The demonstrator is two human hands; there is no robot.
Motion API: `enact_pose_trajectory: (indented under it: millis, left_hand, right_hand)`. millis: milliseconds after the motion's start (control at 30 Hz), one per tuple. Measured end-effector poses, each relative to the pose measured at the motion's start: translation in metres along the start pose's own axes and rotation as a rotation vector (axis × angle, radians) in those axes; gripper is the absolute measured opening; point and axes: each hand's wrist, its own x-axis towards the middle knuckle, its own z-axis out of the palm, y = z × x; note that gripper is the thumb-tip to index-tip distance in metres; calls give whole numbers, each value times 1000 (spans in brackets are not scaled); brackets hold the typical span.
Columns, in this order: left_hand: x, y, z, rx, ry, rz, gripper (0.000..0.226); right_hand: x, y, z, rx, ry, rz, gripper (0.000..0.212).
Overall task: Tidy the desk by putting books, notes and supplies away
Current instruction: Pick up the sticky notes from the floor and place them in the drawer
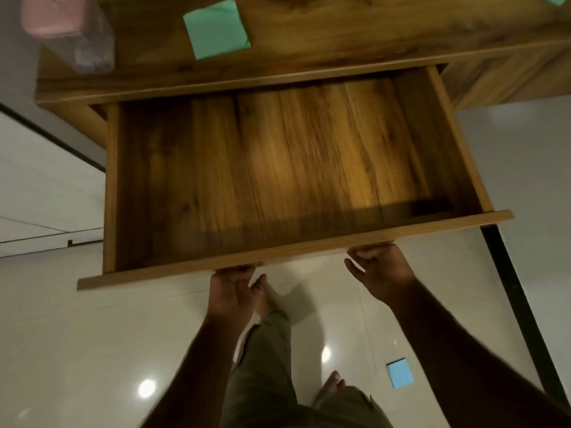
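Two hands, left hand (230,291) and right hand (381,273), fingers curled under the front edge of the open drawer (278,253); green note (216,29) on desk (340,32) behind; risk: pulled further, drawer may leave its runners and drop

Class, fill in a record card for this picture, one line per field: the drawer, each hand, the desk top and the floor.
Drawer: wooden drawer, pulled out, nothing visible inside
Left hand: left hand grips the lower edge of the drawer front
Right hand: right hand grips the same edge, further right
Desk top: brown wooden desk bears a square green paper note and a blurred pink-topped clear container
Floor: square blue paper note on pale tiled floor
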Motion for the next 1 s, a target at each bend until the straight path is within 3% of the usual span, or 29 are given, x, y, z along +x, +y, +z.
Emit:
enact_pose_trajectory:
  millis: [233,467,600,700,800,900,1000]
  left_hand:
    - [-12,-25,-13,40,18,39,26]
    - [-8,-32,-27,98,48,29,20]
    - [-13,-31,-33,179,72,-5,19]
    - [-30,-45,-30,495,120,-91,34]
    - [-50,-68,-17,833,144,-49,48]
    - [-72,-97,4,1341,-18,50,61]
    - [-91,-122,19,1596,-223,118,74]
  right_hand:
    - [-10,19,-23,-27,12,-49,39]
    - [-19,28,-22,-10,74,-64,28]
    - [-38,45,-33,-95,45,21,18]
    - [-56,63,-46,-261,150,-26,43]
    - [-77,76,-66,-448,231,-122,60]
    - [-104,86,-98,-766,278,-221,75]
    - [-136,89,-128,-939,330,-277,81]
